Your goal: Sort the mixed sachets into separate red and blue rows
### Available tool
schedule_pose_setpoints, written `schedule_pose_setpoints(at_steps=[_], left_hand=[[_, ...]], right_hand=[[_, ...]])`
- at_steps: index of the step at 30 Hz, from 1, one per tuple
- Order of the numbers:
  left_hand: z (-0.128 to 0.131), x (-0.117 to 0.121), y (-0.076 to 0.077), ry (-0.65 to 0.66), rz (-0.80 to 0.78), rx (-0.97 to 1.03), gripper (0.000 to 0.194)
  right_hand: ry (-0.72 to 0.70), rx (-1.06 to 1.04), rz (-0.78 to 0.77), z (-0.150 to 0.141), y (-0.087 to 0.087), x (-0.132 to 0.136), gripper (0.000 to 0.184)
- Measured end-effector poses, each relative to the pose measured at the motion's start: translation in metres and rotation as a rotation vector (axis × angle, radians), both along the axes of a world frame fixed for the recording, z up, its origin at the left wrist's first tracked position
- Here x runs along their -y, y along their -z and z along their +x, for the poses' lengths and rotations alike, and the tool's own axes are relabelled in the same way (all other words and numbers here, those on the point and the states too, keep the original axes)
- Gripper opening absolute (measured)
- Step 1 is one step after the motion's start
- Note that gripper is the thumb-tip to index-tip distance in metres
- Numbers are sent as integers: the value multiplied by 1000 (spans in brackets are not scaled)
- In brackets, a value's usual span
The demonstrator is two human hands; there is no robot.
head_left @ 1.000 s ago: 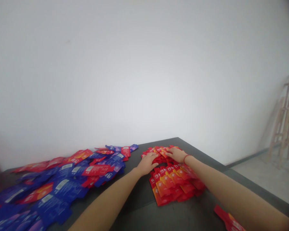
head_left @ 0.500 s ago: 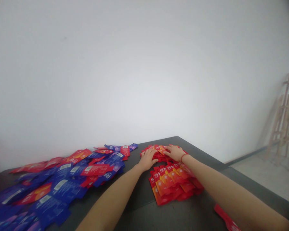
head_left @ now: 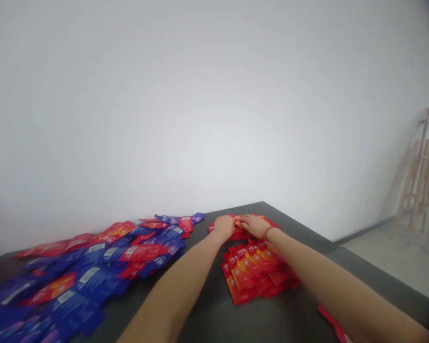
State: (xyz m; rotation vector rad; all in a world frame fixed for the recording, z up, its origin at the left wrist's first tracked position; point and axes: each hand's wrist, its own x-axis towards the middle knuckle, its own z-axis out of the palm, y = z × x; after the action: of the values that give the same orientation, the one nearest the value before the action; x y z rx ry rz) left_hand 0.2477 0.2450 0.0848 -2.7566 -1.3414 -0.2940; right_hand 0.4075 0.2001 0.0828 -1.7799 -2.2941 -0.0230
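Note:
A far group of red pouches (head_left: 240,234) lies near the back corner of the dark table, partly covered by my hands. My left hand (head_left: 224,226) is at the group's left side, its fingers curled downward and mostly hidden; what they hold cannot be made out. From the right, my right hand (head_left: 254,225), with a red cord at the wrist, rests on the same pouches with its fingers stretched leftward. Closer to me is a second group of overlapping red-orange pouches (head_left: 248,269), fanned in rows, partly under my right forearm.
A loose heap of mixed blue pouches (head_left: 102,281) and red pouches (head_left: 143,252) spreads over the left of the table (head_left: 214,319). One red pouch (head_left: 334,324) lies by my right forearm. A white wall (head_left: 214,119) stands behind; wooden easels (head_left: 423,176) lean at right.
My left hand has turned and curled its fingers, moving slightly right and up. My right hand has shifted a little left, bringing the hands closer together. The heap at left looks the same.

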Motion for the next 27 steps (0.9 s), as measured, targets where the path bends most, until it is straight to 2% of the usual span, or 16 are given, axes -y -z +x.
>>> schedule_pose_setpoints(at_steps=[4,10,14,22,27], left_hand=[[6,3,-6,13,31,-87,27],[-2,2,-7,-21,47,-150,28],[5,-1,-7,-29,60,-178,29],[10,2,-9,104,144,-217,27],[0,19,-12,199,196,-180,16]], right_hand=[[-17,-6,10,4,4,-1,41],[-15,-21,26,6,6,0,39],[5,-32,36,4,5,1,39],[-26,-35,37,8,5,1,38],[-64,-31,44,12,4,5,37]])
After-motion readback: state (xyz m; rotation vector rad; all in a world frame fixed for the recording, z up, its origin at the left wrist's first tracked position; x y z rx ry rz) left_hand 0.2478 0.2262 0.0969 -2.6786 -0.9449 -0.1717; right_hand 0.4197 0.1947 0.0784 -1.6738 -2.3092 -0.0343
